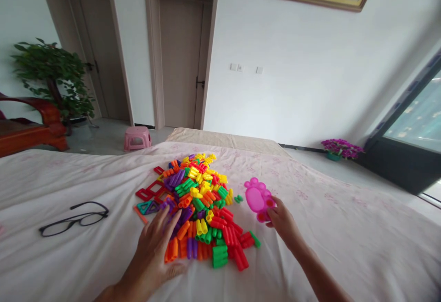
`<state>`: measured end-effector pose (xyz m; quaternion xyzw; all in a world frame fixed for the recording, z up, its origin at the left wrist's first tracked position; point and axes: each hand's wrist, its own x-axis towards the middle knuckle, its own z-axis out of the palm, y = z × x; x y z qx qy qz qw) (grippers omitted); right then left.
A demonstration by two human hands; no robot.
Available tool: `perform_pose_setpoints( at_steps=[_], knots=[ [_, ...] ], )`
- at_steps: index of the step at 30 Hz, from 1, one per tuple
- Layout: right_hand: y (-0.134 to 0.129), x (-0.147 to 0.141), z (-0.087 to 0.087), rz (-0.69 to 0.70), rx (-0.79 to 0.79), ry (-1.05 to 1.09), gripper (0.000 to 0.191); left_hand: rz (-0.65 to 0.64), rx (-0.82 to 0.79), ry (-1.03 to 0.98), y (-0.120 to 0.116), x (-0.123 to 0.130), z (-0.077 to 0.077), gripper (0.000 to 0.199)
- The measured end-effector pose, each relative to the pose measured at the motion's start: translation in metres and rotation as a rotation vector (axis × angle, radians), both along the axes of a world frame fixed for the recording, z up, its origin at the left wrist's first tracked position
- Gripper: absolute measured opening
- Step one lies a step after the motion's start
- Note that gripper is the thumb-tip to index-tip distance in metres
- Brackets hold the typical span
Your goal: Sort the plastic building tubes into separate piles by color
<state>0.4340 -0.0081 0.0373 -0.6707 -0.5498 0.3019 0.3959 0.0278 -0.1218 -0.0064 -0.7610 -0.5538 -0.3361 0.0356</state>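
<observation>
A pile of plastic building pieces [203,191] in red, yellow, green, orange and purple lies on the pale flowered cloth [296,256]. My left hand [155,242] rests at the pile's near left side with its fingers spread, touching or just over the purple and orange pieces; nothing is gripped in it. To the right of the pile, my right hand [280,219] pinches the lower right edge of a pink paw-shaped item [254,199]. Red and blue-green frame-like tiles [144,195] lie along the pile's left edge.
Black-framed glasses [90,219] lie on the cloth at the left. A small green piece [238,198] sits between the pile and the pink item. Beyond the cloth are a pink stool [137,138], a wooden chair [31,125] and purple flowers [341,148] near the wall.
</observation>
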Motion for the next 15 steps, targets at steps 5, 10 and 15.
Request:
perform_pose_setpoints(
  at_steps=[5, 10, 15],
  knots=[
    [-0.048, 0.021, -0.016, -0.002, -0.074, -0.019, 0.055, 0.017, -0.049, 0.01, -0.019, 0.032, -0.015, 0.127],
    [-0.078, -0.034, -0.018, 0.136, -0.09, 0.093, 0.053, 0.005, -0.035, -0.018, -0.006, 0.075, -0.004, 0.129],
    [-0.086, -0.08, -0.011, 0.176, -0.033, 0.245, 0.047, 0.027, 0.029, -0.039, 0.01, 0.103, 0.001, 0.115]
  ],
)
